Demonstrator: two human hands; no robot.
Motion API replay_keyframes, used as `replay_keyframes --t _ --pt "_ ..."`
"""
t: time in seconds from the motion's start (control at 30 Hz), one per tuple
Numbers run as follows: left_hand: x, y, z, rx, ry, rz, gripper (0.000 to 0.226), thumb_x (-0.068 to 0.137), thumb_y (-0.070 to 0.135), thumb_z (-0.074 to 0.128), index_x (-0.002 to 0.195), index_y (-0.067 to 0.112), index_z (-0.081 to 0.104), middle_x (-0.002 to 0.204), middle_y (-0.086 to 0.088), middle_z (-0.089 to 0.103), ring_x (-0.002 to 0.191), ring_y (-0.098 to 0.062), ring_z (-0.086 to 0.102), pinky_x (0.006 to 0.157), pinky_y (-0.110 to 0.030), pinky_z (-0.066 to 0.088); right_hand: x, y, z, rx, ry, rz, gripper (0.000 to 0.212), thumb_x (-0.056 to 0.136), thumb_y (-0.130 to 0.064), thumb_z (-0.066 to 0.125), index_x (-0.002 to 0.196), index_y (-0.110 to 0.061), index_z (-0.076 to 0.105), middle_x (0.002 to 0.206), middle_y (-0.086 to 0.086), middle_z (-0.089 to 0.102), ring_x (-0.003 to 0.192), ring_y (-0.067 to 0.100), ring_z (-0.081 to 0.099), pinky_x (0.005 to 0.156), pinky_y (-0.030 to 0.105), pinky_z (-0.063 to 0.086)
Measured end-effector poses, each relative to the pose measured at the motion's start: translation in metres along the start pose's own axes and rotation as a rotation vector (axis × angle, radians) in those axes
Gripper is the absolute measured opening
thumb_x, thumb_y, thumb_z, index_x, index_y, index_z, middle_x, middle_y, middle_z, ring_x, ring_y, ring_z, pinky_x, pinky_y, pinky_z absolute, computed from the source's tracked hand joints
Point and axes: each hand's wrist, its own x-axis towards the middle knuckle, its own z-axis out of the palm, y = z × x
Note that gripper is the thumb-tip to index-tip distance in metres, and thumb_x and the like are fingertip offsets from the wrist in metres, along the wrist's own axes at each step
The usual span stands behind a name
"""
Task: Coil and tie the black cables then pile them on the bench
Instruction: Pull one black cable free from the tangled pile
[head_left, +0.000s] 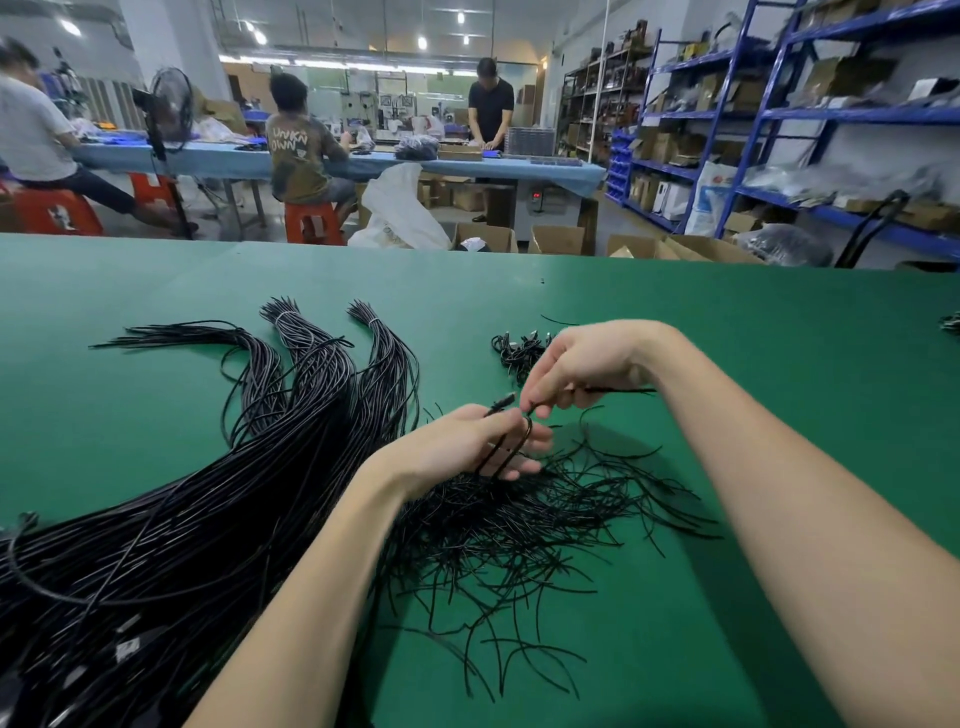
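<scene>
The cable (506, 447) was thin and looked light and limp, so it would sag unless held at the folded loops. It was above the heap of ties (519, 525) on the green counter (727, 322). The left hand (467, 447) gripped its loops, palm down, fingers curled. The right hand (587, 369), just beyond, pinched a strand near the plug end, wrist bent down.

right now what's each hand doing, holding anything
Left hand: fingers curled round a folded black cable.
Right hand: pinching the same cable near its top, with a thin black tie in its fingers.
</scene>
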Motion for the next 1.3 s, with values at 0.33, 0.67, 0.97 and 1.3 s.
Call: replay_keyframes --t 0.33,0.67,0.97,1.3 --pt "0.01 -0.006 -0.01 -0.339 0.214 0.117 0.038 0.109 0.032 0.037 0.12 0.01 0.066 0.12 -0.001 0.073 0.103 -0.023 0.072 0.091 -0.035 0.058 -0.008 0.01 0.045 0.534 0.353 -0.16 0.009 0.102 -0.01 0.06 0.105 -0.005 0.066 0.074 0.003 0.076 0.061 0.009 0.069 0.057 0.022 0.059" --pt "0.006 0.0 -0.005 -0.407 0.17 0.105 0.041 0.11 0.03 0.034 0.132 0.005 0.058 0.126 -0.008 0.07 0.099 -0.022 0.072 0.088 -0.032 0.059 -0.012 0.034 0.09 0.762 0.498 -0.217 0.018 0.104 -0.017 0.054 0.093 -0.013 0.069 0.072 -0.002 0.068 0.049 0.003 0.052 0.049 0.02 0.044" --pt "0.005 0.001 -0.005 -0.424 0.215 0.109 0.042 0.11 0.03 0.033 0.137 0.006 0.055 0.132 -0.01 0.066 0.099 -0.022 0.071 0.089 -0.033 0.059 -0.009 0.037 0.114 0.694 0.622 -0.217 0.027 0.106 -0.022 0.051 0.1 -0.024 0.077 0.067 -0.011 0.066 0.06 0.004 0.053 0.06 0.023 0.048" --pt "0.006 0.005 -0.002 -0.502 0.199 0.158 0.044 0.11 0.031 0.028 0.137 0.005 0.053 0.13 -0.015 0.067 0.114 -0.025 0.068 0.096 -0.036 0.056 -0.011 0.044 0.117 0.516 0.746 -0.205 0.003 0.09 -0.019 0.078 0.088 -0.021 0.077 0.072 0.001 0.078 0.067 0.015 0.074 0.072 0.031 0.063"
